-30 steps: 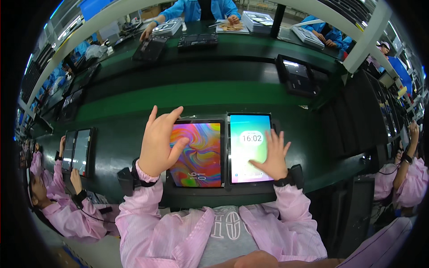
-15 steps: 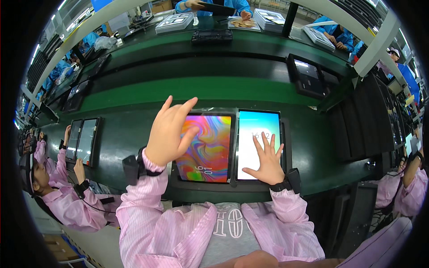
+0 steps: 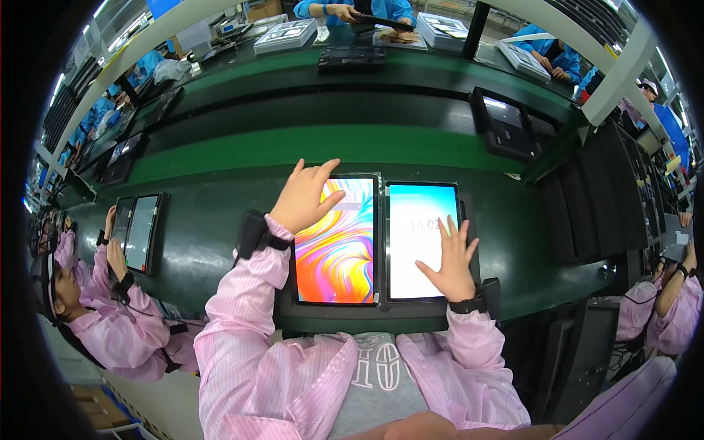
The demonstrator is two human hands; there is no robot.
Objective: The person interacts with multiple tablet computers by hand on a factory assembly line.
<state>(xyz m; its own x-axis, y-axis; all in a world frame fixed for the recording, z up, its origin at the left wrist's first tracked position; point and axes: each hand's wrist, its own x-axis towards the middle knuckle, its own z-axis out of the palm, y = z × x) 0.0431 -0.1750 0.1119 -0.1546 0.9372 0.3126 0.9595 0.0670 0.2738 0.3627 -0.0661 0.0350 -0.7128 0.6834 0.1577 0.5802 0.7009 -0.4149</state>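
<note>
Two tablets lie side by side in a black tray [image 3: 330, 311] in front of me. The left tablet [image 3: 336, 257] glows with a swirl of orange, pink, yellow and blue. My left hand [image 3: 306, 199] is over its upper left corner, fingers spread and holding nothing; whether a fingertip touches the glass I cannot tell. On the right tablet [image 3: 412, 257] the screen fades from blue to white and shows a clock. My right hand [image 3: 455, 265] spreads open over that tablet's right side and edge, also holding nothing.
At my left a co-worker handles a tray with two dark-screened tablets [image 3: 141, 235]. Another tray of tablets [image 3: 504, 123] rests at the far right by a post. Stacked black trays [image 3: 598, 194] stand on the right. Across the bench, people in blue work beside white stacks [image 3: 286, 35].
My left hand has moved right and the left screen has turned brighter, its clock gone. My right hand has shifted slightly right and down. Across the bench, a co-worker's dark panel has moved right.
</note>
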